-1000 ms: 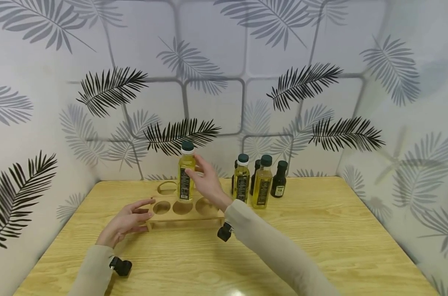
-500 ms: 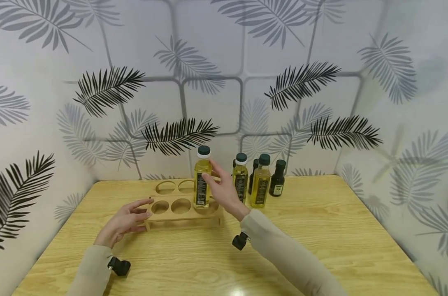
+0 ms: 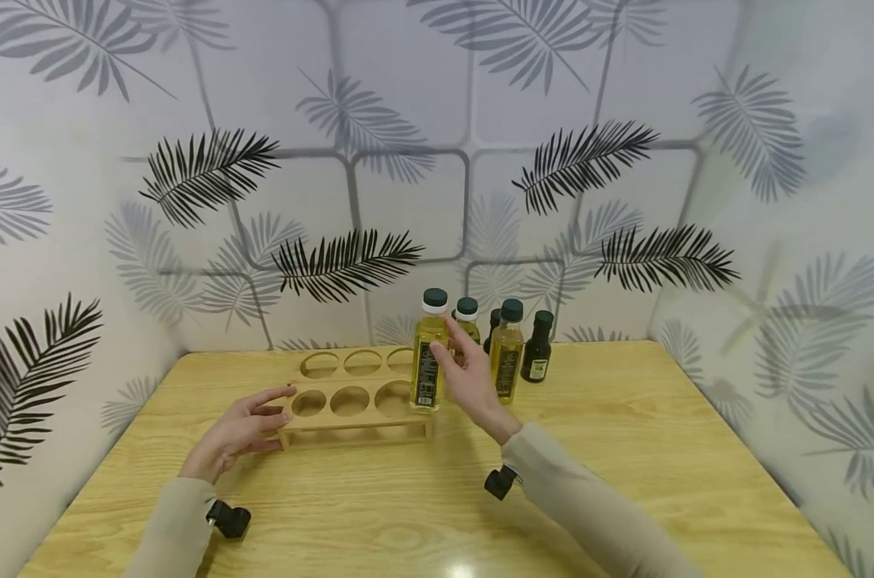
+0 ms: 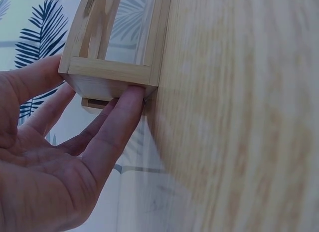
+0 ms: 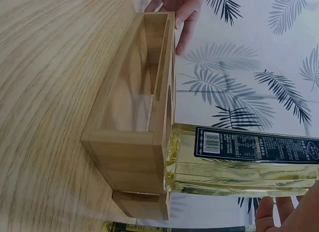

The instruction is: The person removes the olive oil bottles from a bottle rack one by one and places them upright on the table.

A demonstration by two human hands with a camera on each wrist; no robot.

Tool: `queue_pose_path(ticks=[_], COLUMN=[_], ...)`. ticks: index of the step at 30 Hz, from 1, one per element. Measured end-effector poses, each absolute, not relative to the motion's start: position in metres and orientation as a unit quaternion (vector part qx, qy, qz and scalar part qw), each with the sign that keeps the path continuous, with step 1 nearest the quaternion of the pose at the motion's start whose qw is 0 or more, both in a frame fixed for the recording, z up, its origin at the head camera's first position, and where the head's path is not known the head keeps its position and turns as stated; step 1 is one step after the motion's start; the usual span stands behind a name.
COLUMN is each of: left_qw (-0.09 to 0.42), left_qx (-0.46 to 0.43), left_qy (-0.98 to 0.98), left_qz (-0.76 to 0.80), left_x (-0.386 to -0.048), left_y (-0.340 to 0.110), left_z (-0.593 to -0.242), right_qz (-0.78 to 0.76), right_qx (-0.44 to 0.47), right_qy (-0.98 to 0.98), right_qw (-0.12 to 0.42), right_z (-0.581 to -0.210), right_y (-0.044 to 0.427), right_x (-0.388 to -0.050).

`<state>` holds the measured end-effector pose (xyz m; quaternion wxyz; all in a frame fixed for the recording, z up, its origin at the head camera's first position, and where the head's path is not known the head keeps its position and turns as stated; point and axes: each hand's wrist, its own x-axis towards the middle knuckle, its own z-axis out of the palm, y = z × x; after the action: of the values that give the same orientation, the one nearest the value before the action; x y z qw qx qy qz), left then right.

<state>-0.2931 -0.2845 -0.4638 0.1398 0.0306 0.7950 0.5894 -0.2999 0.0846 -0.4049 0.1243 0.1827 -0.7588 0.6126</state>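
Note:
In the head view, my right hand (image 3: 473, 389) grips a square oil bottle (image 3: 428, 341) with yellow oil, a dark label and a green cap. The bottle is upright, near the right end of the two-tier wooden rack (image 3: 364, 421). In the right wrist view, the bottle's base (image 5: 179, 159) is right beside the rack's top board, overlapping it in view; whether they touch I cannot tell. My left hand (image 3: 234, 433) is at the rack's left end. Its extended fingers (image 4: 112, 129) touch the rack's end panel (image 4: 107, 82) in the left wrist view. Round holes in both tiers hold nothing.
Right of the rack stand another yellow oil bottle (image 3: 506, 361), one partly hidden behind my right hand (image 3: 468, 313), and small dark bottles (image 3: 537, 353). A patterned wall rises behind the wooden table (image 3: 350, 514).
My right hand has carried the oil bottle rightward along the rack, from over the middle holes to its right end, and slightly lower. The left hand and rack stay in place.

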Motion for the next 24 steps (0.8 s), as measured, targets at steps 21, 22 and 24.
queue_pose_path(ticks=[21, 22, 24], left_qw=[0.147, 0.146, 0.146], left_qx=[0.029, 0.029, 0.031], left_qy=[0.796, 0.797, 0.797], left_qz=[0.586, 0.586, 0.585], left_x=[-0.292, -0.292, -0.292], left_y=[-0.284, -0.284, -0.284], left_z=[-0.460, -0.460, -0.460], right_qz=[0.615, 0.613, 0.611], right_qx=[0.148, 0.149, 0.150], right_qy=[-0.764, -0.766, -0.768], right_qw=[0.123, 0.123, 0.121], right_z=[-0.412, -0.413, -0.414], right_y=[0.139, 0.141, 0.145], right_x=[-0.292, -0.292, -0.291])
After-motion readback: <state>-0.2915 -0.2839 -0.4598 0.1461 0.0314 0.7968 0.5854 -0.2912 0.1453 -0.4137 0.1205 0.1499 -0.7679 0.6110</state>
